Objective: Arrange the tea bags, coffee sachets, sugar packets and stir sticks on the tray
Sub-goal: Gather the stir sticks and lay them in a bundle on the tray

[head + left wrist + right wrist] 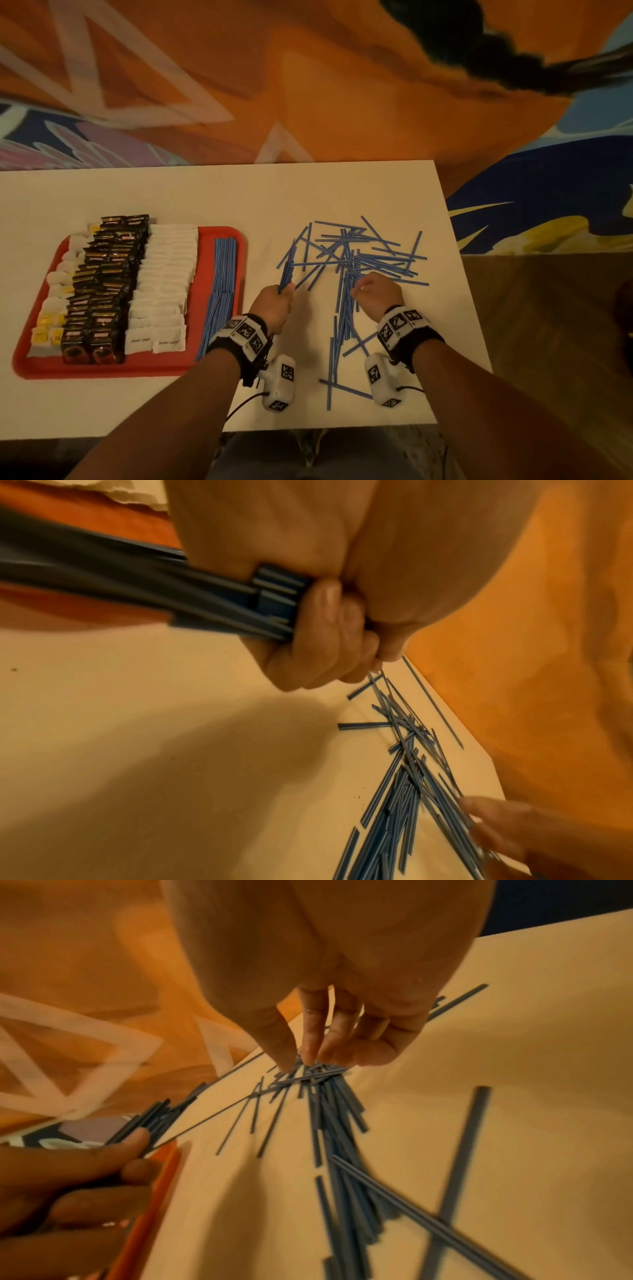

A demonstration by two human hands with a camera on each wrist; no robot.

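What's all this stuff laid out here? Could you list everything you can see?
Tray: one, red, left part of the table.
Tea bags: a column, white and yellow, tray's left edge.
Coffee sachets: two columns, black, beside the tea bags.
Sugar packets: two columns, white, middle of the tray.
Arranged stir sticks: many, blue, in a neat row on the tray's right side.
Loose stir sticks: many, blue, scattered on the table right of the tray.
Table: one, white.
Left hand: grips a bundle of sticks.
Right hand: fingers reach into the loose sticks.
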